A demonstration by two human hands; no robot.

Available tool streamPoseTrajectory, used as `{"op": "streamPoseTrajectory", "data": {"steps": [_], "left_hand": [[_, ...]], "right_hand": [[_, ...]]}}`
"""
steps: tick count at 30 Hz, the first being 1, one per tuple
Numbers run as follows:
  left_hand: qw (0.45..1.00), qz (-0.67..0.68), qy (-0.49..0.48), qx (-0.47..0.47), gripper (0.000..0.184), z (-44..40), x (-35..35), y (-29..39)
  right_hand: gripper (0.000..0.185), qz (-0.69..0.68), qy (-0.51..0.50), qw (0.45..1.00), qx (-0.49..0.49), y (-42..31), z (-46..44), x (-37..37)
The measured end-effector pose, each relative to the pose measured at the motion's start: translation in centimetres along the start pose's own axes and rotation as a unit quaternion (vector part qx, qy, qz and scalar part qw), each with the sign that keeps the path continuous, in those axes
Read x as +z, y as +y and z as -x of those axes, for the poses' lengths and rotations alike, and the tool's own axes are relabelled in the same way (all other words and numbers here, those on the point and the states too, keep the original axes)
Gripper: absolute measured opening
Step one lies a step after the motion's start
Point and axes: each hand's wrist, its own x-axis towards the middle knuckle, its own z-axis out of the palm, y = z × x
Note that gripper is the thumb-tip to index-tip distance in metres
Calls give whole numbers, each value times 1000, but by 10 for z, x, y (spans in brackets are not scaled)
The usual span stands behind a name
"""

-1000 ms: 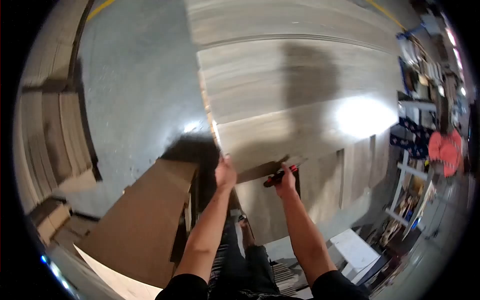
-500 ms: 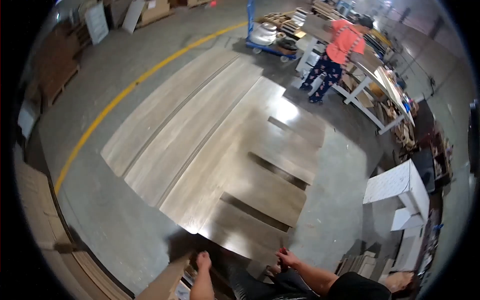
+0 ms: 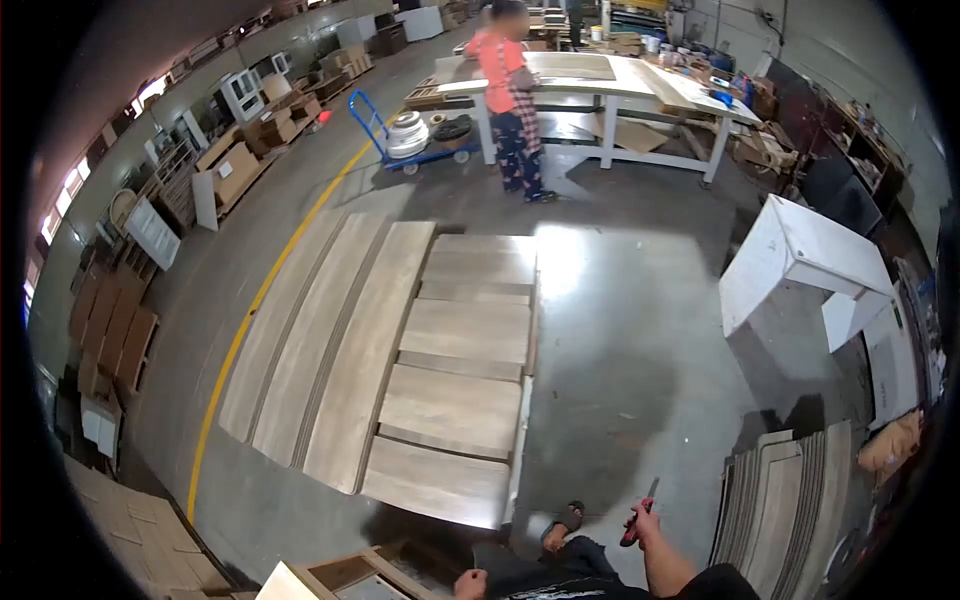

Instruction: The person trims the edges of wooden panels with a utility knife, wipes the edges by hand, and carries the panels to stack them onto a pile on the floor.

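Note:
My right hand [image 3: 645, 521] is closed around a red and black knife-like tool [image 3: 632, 527], its thin blade pointing up. Near the bottom edge, my left hand [image 3: 470, 583] is curled in front of my dark clothing; whether it holds anything is too small to tell. Wood-grain boards [image 3: 365, 350] lie on the floor ahead, long ones on the left and shorter ones on the right. Just left of my left hand is an open wooden box or frame [image 3: 345, 573].
A coworker in a coral top [image 3: 500, 75] stands at a white-legged worktable [image 3: 610, 100]. A blue cart [image 3: 430, 150] is beside them. At the right are a white box-like piece [image 3: 800, 245] and a stack of boards [image 3: 785, 500]. A yellow line [image 3: 235, 345] runs along the left.
The view has lifted and turned, bringing the worktable and coworker into fuller sight. My hands now appear lower and away from the boards. My right hand keeps the tool and has moved right.

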Motion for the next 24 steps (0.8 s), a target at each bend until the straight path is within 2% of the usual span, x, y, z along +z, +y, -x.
{"op": "streamPoseTrajectory", "data": {"steps": [1, 3, 5, 6, 9, 10, 11, 13, 15, 16, 17, 18, 19, 20, 23, 24], "left_hand": [[998, 16, -56, -11, 48, 23, -21, 34], [977, -126, -115, 126, 48, 13, -22, 17], [952, -123, -252, 125, 48, -19, -8, -8], [946, -101, -286, 112, 44, -34, 1, -19], [957, 67, -279, 49, 38, -71, 44, -19], [955, -75, -214, 190, 39, -63, 39, 6], [960, 11, -257, 116, 42, -59, 39, 35], [925, 169, -337, -37, 49, -45, 38, 99], [906, 300, -298, -3, 55, -17, 49, 164], [892, 353, -282, 9, 58, -10, 49, 184], [953, 200, -226, 25, 61, -13, 43, 199], [983, 35, -169, 55, 63, -19, 37, 215], [980, -131, -111, 102, 66, -28, 35, 232], [976, -114, -155, 107, 71, -31, 29, 243], [951, -85, -271, 121, 74, -58, 17, 281], [942, -97, -296, 126, 74, -71, 14, 295]], "right_hand": [[31, -10, 19, 1000, 10, 3, -4, -25], [28, -30, 57, 998, 28, 27, -5, -69], [24, -106, 114, 986, 60, 81, -39, -117], [22, -143, 143, 976, 74, 110, -56, -136], [24, -163, 145, 968, 121, 162, -77, -176], [25, -165, 135, 968, 132, 178, -87, -185], [26, -167, 126, 968, 139, 187, -91, -192], [28, -173, 101, 973, 114, 191, -96, -198], [31, -186, 84, 977, 63, 168, -78, -193], [31, -209, 105, 970, 67, 149, -63, -185], [33, -240, 132, 959, 74, 128, -49, -180], [32, -164, 190, 963, 96, 105, -48, -176], [38, -142, 185, 970, 69, 56, -13, -169], [25, -72, 188, 979, 39, 30, -5, -172], [25, -53, 222, 974, 4, 16, -36, -187], [27, -83, 242, 967, 4, -11, -27, -187]]}}
